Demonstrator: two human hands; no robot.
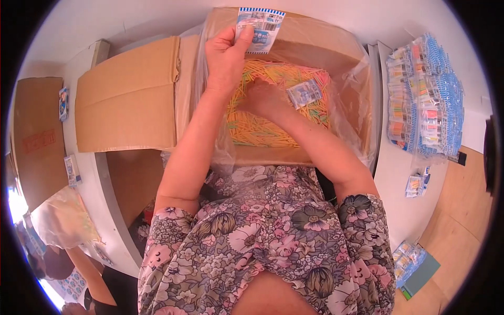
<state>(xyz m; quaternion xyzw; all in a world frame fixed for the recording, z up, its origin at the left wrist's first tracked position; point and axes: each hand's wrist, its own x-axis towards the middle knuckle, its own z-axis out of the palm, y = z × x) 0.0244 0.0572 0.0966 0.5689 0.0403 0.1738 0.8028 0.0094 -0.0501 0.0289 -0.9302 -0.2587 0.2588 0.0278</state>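
Raised at the far edge of an open cardboard box, my left hand pinches a small flat packet with blue-and-white striped ends. Inside the box lies a thick layer of thin sticks in yellow, orange, pink and green. Down at these sticks is my right hand, its fingers smeared by motion, so I cannot make out whether it grips any. A second striped packet rests on top of the sticks, to the right of that hand. Clear plastic liner drapes over the box walls.
Rows of filled packets are piled on the white surface at right, with a few loose ones nearer me. A cardboard flap spreads at left. Another person's arm shows at lower left, beside a clear bag.
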